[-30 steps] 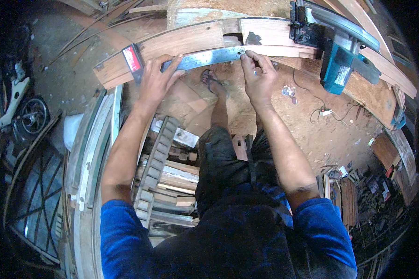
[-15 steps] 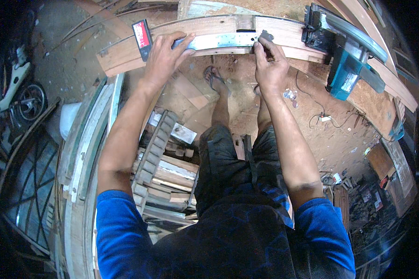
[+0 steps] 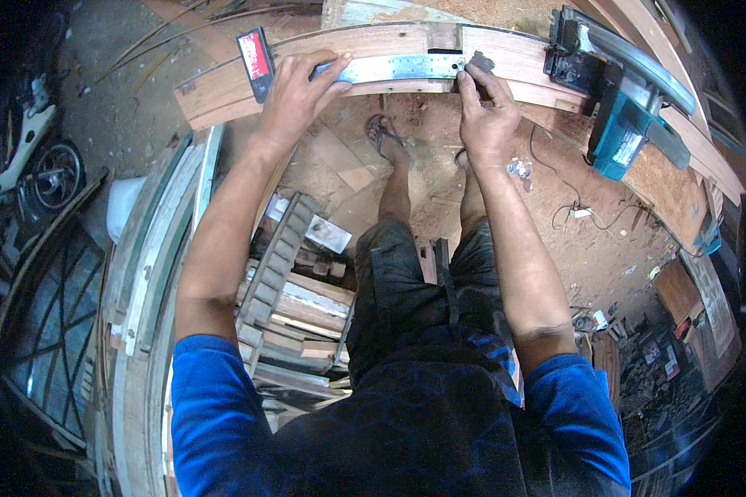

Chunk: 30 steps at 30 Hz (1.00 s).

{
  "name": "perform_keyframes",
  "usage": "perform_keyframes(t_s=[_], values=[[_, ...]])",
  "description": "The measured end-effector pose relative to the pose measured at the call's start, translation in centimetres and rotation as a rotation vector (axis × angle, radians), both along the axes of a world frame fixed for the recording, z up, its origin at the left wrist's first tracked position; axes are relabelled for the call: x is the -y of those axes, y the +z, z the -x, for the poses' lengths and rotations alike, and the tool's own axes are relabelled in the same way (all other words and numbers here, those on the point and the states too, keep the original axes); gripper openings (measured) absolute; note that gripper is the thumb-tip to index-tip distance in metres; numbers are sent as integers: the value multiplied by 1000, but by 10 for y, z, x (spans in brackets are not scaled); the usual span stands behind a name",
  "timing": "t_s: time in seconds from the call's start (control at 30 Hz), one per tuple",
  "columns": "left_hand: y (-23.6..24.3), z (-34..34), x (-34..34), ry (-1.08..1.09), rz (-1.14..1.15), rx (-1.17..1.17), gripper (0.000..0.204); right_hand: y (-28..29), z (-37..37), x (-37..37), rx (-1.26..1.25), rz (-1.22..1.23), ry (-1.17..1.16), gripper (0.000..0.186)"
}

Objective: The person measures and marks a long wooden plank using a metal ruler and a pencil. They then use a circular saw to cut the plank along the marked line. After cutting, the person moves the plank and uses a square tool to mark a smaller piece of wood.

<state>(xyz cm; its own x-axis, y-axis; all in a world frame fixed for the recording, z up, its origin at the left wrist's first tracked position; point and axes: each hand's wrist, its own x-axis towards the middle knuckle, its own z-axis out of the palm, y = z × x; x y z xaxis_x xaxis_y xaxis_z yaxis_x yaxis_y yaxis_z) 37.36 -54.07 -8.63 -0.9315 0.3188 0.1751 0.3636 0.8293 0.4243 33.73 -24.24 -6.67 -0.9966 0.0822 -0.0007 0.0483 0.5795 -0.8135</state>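
A long pale wooden beam (image 3: 381, 41) runs across the top of the view, with a dark notch (image 3: 445, 40) cut into it. Along it lies a try square's steel blade (image 3: 398, 68), its red and black stock (image 3: 255, 62) at the left end. My left hand (image 3: 294, 95) is closed over the square beside the stock, fingers pressing the blade. My right hand (image 3: 485, 108) pinches thumb and fingers together at the blade's far end, by the notch. Whether a small marking tool sits in that pinch is hidden. A dark smudge (image 3: 481, 61) marks the wood beyond the fingertips.
A teal circular saw (image 3: 622, 124) rests on the beam at the right. Stacked planks (image 3: 162, 248) and offcuts (image 3: 307, 315) lie at lower left. A cable (image 3: 555, 178) trails over the dirt floor (image 3: 572, 240). Part of a motorbike wheel (image 3: 56, 174) shows at far left.
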Motion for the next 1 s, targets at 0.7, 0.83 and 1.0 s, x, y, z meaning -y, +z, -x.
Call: perform_keyframes(t_s=[0.7,0.83,1.0], values=[[3,3,2,-7,9,11,49,-9,2,-3,-68,39,15,17],[1,4,2,3,42,-4,50,-8,2,-3,-64,47,10,17],[-2,6,2,-6,-4,-20,51,-8,2,-3,-45,49,12,18]])
